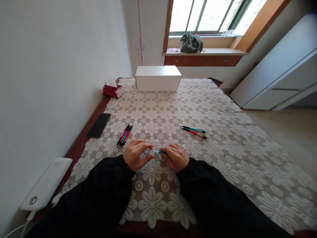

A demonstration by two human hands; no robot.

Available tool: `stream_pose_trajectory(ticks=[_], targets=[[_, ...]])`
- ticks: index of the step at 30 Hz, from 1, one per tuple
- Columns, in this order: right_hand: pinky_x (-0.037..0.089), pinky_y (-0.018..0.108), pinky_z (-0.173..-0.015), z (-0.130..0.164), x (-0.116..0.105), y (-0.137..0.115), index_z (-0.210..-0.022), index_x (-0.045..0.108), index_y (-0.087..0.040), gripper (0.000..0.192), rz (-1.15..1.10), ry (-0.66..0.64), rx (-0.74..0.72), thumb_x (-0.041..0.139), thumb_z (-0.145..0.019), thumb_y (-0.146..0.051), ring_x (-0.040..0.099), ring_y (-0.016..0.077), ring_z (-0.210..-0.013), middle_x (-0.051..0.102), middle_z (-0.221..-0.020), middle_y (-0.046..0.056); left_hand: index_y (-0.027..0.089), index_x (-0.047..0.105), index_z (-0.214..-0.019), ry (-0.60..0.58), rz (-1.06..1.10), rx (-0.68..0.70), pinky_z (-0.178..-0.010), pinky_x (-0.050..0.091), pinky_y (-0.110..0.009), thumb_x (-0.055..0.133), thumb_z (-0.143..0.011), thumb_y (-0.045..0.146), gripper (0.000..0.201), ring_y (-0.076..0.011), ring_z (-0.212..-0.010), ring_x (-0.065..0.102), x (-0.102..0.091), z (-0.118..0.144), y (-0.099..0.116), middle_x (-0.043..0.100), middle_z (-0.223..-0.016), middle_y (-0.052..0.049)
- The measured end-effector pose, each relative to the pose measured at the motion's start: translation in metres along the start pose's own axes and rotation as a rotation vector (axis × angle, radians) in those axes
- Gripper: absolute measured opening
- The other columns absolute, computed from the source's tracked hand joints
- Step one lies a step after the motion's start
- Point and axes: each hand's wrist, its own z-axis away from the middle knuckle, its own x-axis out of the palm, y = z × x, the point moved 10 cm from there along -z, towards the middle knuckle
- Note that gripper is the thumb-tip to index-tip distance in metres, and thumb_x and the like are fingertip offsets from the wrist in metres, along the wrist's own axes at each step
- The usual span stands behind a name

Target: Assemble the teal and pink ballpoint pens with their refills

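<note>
My right hand (176, 156) is closed around a teal pen barrel (162, 152), most of which the fingers hide. A thin, pale refill (155, 151) sticks out of the barrel to the left, with what looks like a small spring near its end. My left hand (137, 153) is at that end, thumb and forefinger apart with the refill's end in the gap; I see no contact. Left of my left hand lies a bundle of pens (124, 136), black with red and teal. To the right ahead, a teal-and-black pen (194, 129) and a red-and-black pen (195, 133) lie side by side.
A lace cloth (152, 205) covers the table. A black phone (99, 125) lies near the left edge, a red tissue pack (112, 91) beyond it. At the far end stands a white box (158, 79). A white power strip (47, 183) with a cord is at lower left.
</note>
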Motion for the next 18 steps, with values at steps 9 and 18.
stream_pose_trajectory(ticks=[9, 18], targets=[[0.04, 0.035, -0.079, 0.002, -0.006, 0.011, -0.098, 0.066, -0.021, 0.017, 0.043, 0.048, 0.106, 0.05, -0.101, -0.026, 0.061, 0.0205, -0.081, 0.073, -0.085, 0.004, 0.02, 0.064, -0.113, -0.11, -0.145, -0.173, -0.097, 0.046, -0.049, 0.067, -0.072, 0.018, 0.041, -0.0316, -0.114, 0.06, 0.006, -0.001, -0.025, 0.07, -0.115, -0.009], [0.038, 0.036, -0.076, 0.004, -0.005, 0.022, -0.094, 0.066, -0.022, 0.016, 0.162, 0.032, 0.181, 0.052, -0.099, -0.026, 0.059, 0.0224, -0.081, 0.071, -0.084, 0.006, 0.023, 0.071, -0.096, -0.094, -0.188, -0.211, -0.094, 0.045, -0.047, 0.066, -0.089, 0.022, 0.009, -0.0279, -0.109, 0.06, 0.005, 0.0, -0.032, 0.073, -0.108, -0.006]])
